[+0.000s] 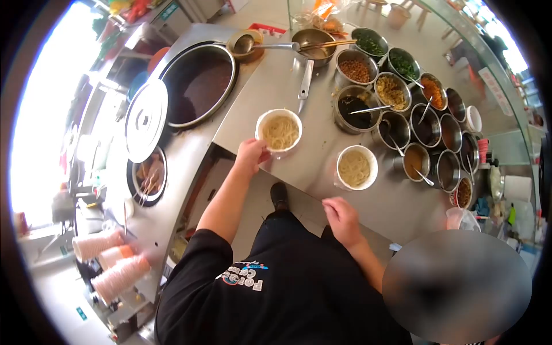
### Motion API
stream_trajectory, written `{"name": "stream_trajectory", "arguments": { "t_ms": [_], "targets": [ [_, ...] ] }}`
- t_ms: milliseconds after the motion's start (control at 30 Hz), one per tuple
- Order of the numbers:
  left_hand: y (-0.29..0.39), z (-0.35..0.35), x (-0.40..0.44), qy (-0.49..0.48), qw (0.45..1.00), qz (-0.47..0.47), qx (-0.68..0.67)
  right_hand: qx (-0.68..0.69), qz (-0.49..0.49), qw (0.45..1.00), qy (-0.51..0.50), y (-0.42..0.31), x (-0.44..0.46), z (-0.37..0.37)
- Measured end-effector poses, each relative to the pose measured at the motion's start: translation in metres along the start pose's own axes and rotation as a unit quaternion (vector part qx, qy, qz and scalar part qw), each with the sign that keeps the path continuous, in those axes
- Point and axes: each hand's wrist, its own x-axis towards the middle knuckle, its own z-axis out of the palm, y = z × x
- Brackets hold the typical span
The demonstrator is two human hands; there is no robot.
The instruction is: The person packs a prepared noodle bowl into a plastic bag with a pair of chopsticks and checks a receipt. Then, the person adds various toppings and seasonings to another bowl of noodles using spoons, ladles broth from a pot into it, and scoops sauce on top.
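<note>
We could tip the left bowl [299, 132] if our left hand [251, 155], its grip unclear, nudges its rim; our right hand [343, 219] has fingers curled closed.

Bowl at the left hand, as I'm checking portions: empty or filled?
Not empty: pale noodles show inside the white bowl; their depth is unclear.

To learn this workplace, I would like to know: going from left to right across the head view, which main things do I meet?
White lid → left noodle bowl → right noodle bowl → tan sauce → white tub.
</note>
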Motion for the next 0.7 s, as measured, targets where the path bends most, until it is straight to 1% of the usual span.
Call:
{"name": "stream_trajectory", "arguments": {
  "t_ms": [67,100,133,167,200,233,267,300,333,367,400,433,467,533,567,600,667,700],
  "targets": [
    [0.010,-0.002,-0.011,-0.012,1.000,-0.016,0.023,0.041,0.107,0.993,-0.005,0.003,0.026,0.029],
    [0.014,-0.008,-0.015,-0.051,0.998,-0.023,0.010,0.082,0.137,0.987,0.025,0.013,0.038,0.046],
    [0.021,-0.015,-0.024,-0.060,0.998,-0.030,0.016,0.124,0.166,0.977,0.055,0.023,0.047,0.060],
    [0.029,-0.021,-0.038,-0.104,0.992,-0.057,-0.040,0.120,0.175,0.975,0.061,0.028,0.059,0.069],
    [0.035,-0.026,-0.052,-0.144,0.981,-0.083,-0.096,0.296,0.242,0.922,0.063,0.033,0.071,0.075],
    [0.042,-0.029,-0.063,-0.147,0.981,-0.086,-0.095,0.382,0.266,0.883,0.062,0.032,0.082,0.074],
    [0.050,-0.032,-0.073,-0.171,0.976,-0.094,-0.093,0.462,0.292,0.835,0.067,0.030,0.094,0.072],
    [0.053,-0.036,-0.081,-0.192,0.972,-0.103,-0.091,0.512,0.295,0.806,-0.027,0.017,0.105,0.062],
    [0.054,-0.041,-0.086,-0.192,0.972,-0.100,-0.087,0.557,0.290,0.769,-0.121,0.009,0.112,0.057],
    [0.057,-0.045,-0.090,-0.181,0.975,-0.101,-0.083,0.559,0.284,0.770,-0.119,0.013,0.111,0.059],
    [0.061,-0.047,-0.090,-0.170,0.977,-0.102,-0.080,0.443,0.313,0.831,-0.121,0.020,0.106,0.064],
    [0.067,-0.048,-0.087,-0.170,0.977,-0.099,-0.077,0.319,0.340,0.877,-0.120,0.018,0.103,0.066],
    [0.070,-0.050,-0.086,-0.156,0.983,-0.081,-0.060,0.320,0.340,0.876,-0.119,0.013,0.096,0.066],
    [0.070,-0.051,-0.084,-0.127,0.990,-0.050,-0.029,0.225,0.250,0.940,-0.058,-0.012,0.088,0.054],
    [0.066,-0.053,-0.075,-0.111,0.993,-0.036,-0.009,0.180,0.121,0.972,-0.095,-0.009,0.083,0.046],
    [0.063,-0.053,-0.070,-0.113,0.993,-0.038,-0.010,0.177,0.123,0.972,-0.094,-0.011,0.082,0.046],
    [0.060,-0.051,-0.063,-0.105,0.994,-0.007,0.028,0.268,0.156,0.951,0.002,-0.017,0.084,0.046],
    [0.063,-0.048,-0.063,-0.109,0.994,-0.008,0.030,0.374,0.246,0.894,0.000,-0.023,0.094,0.043]
  ]
}}
